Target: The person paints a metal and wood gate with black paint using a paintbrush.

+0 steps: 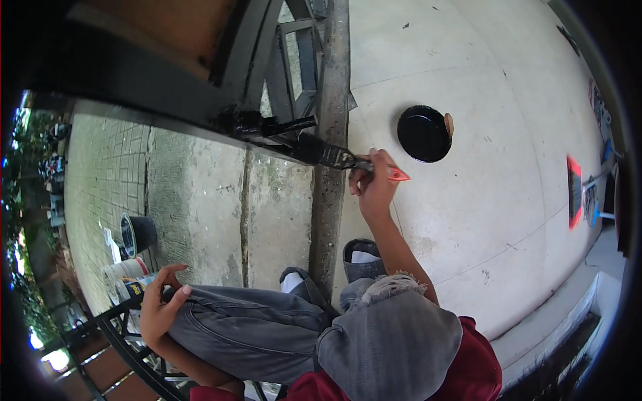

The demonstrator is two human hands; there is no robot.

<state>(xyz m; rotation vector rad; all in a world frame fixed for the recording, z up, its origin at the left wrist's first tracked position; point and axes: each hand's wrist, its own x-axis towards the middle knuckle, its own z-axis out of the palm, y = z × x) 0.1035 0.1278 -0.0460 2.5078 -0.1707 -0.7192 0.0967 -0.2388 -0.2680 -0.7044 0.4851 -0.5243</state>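
Paintbrush point(328, 155) lies grasped in the right hand point(376, 184), its red handle end poking out beyond the fingers, its dark, coated head pointing leftward from the grip. The head reaches the black metal frame point(170, 103); whether the bristles touch it cannot be told. Just right of the grip, on the pale floor, stands a round black pan point(418, 113) holding glossy black liquid point(424, 140), a wooden piece point(449, 125) at its right rim. Well left of the grip, the left hand point(159, 311) rests by the knee, fingers loosely bent around nothing. Past it lie a labelled can point(136, 289), a white bucket point(122, 270) and, farther on, a dark bucket point(146, 234); their contents cannot be made out.
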